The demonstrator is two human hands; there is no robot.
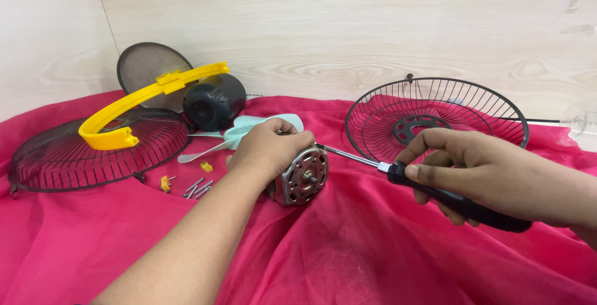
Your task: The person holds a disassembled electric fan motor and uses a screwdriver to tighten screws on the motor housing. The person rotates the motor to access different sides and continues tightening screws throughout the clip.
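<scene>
My left hand [266, 149] grips a round metal fan motor [301, 177] that rests on the red cloth [348, 249] at the centre. My right hand [472, 171] is closed around the black handle of a screwdriver [457, 202]. Its steel shaft runs left and up, and the tip meets the motor's upper right edge. The motor's face with its short shaft points toward me.
A black wire fan guard [435, 118] lies at the back right. Another guard [93, 152] with a yellow plastic ring [143, 103] sits at the left, beside a black motor cover [213, 101] and pale green fan blades [249, 132]. Loose screws [198, 188] and yellow clips [165, 184] lie near the left guard.
</scene>
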